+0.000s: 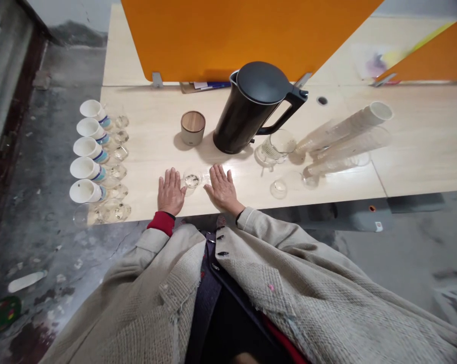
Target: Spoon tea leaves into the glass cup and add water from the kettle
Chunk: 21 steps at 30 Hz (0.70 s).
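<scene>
Two hands beside a clear cup, with an electric kettle as the reference point on the desk. The clear cup, with dark fragments visible in it, lies on the near side of the kettle and a little to its left, between the hands. The left hand, near and to the left of the kettle, is palm down; its grip is wide and flat, fingers extended and close together, the thumb angled toward the cup. Whether the thumb touches the cup cannot be told. The right hand, directly on the near side of the kettle, likewise has a wide, flat grip, fingers straight, the thumb pointing toward the cup.

Left of the kettle stands a canister with a wooden top. Far left of the kettle, five paper cups form a column, with a row of clear cups just beside them. Right of the kettle are a glass jug, close to its base; a small clear cup, nearer the person; and, farther right, two long stacks of nested cups. An orange partition rises behind the kettle.
</scene>
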Available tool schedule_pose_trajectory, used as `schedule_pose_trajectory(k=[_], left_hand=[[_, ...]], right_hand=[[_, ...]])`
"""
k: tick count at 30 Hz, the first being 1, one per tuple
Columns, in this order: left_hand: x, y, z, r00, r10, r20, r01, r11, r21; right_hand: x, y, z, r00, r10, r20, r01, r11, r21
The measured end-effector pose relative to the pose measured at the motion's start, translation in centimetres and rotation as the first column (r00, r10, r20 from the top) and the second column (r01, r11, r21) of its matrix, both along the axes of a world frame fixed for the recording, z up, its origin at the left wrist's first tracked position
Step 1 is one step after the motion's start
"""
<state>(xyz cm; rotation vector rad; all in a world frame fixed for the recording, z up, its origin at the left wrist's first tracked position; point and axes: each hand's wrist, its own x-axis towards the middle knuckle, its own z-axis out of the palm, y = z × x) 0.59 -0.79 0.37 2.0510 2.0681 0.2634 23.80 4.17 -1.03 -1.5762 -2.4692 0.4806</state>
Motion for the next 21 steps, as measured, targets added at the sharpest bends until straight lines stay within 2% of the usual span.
schedule_pose_trajectory(k=[10,21], left_hand=[[0.13,0.02,0.18,0.998,-0.007,-0.061,0.005,0.999,-0.034],[0.15,0.10,0.46,0.997,-0.008,-0.080,0.007,1.000,-0.013]], right_hand=[[-0.08,-0.04,0.04,1.000,0.000,-0.001,0.000,1.000,0.010],[-0.21,0.21,-0.09,1.000,-0.010,-0.010,0.010,1.000,0.002]])
